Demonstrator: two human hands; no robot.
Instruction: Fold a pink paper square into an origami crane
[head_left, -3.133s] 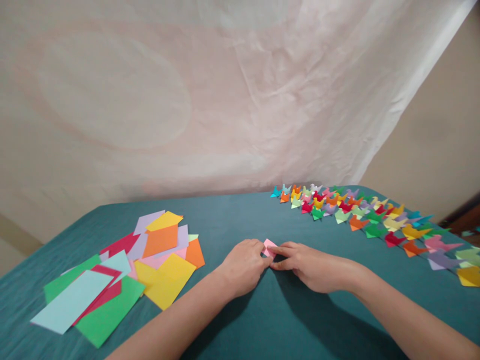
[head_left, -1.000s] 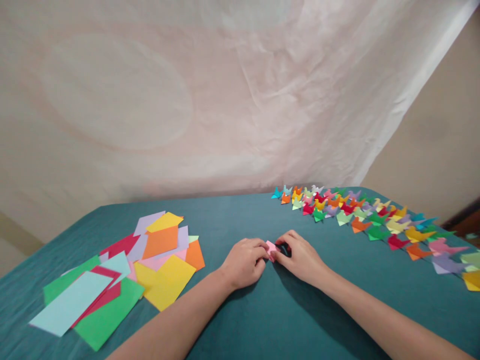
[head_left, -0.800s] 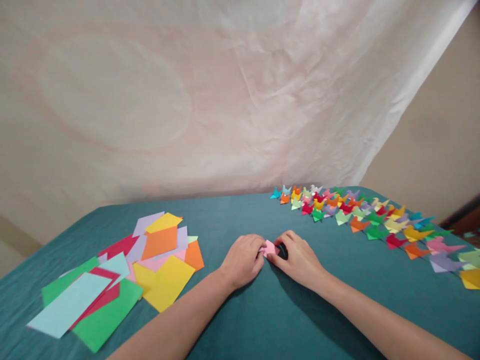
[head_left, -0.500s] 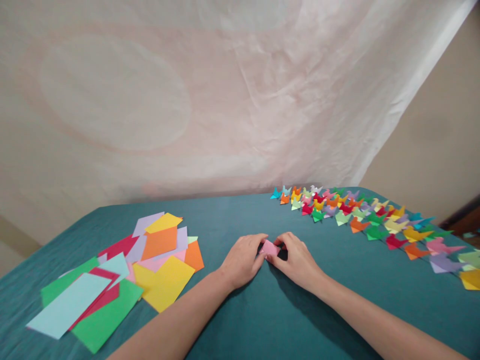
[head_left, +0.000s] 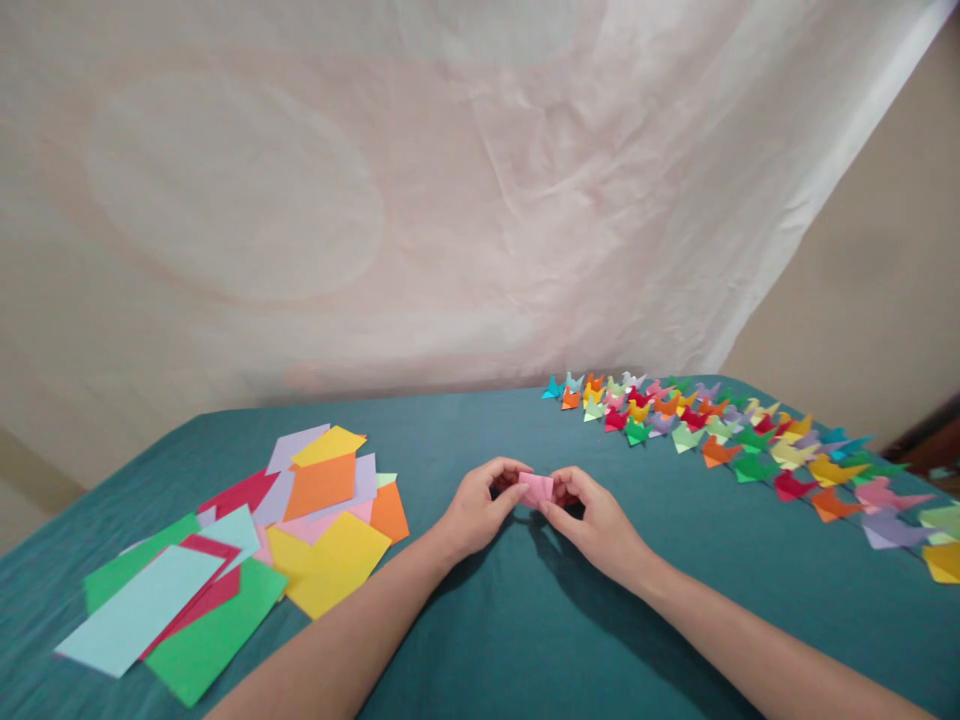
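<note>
A small folded piece of pink paper (head_left: 536, 490) is held between both hands, just above the teal tablecloth. My left hand (head_left: 484, 508) pinches its left side between thumb and fingers. On the other side, my right hand (head_left: 592, 518) grips the right edge, thumb at the lower corner and fingers behind. Crease lines show on the face of the paper; its back is hidden.
Loose coloured paper sheets (head_left: 337, 565) lie in an overlapping pile at the left. Rows of small folded paper birds (head_left: 720, 450) stand along the right side of the teal table (head_left: 465, 640). A pale cloth (head_left: 465, 200) hangs behind.
The pink paper has been turned so that a wider, creased face shows. Both hands have shifted slightly, with the fingers rearranged at its edges.
</note>
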